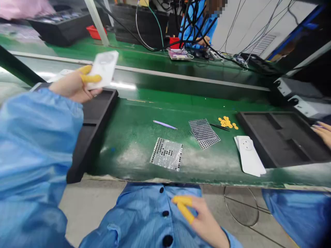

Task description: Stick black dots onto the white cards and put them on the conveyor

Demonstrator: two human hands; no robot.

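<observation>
Head view: my left hand (74,86) is clamped on a white panel (104,69), raised near the far end of the left black tray (89,141). I grip it by its near left part, which leaves most of its face uncovered; the yellow finger covers (91,79) probably keep skin off it. My right hand (204,222) hangs on the near side of the desk (124,151), covered fingers apart, nothing visible between them. One dotted sheet (167,154) lies towards the near middle, likely for easy reach, purple tweezers (165,124) beyond it. A stack of white panels (249,156) sits just beside the right black tray (263,137), presumably to stay handy.
</observation>
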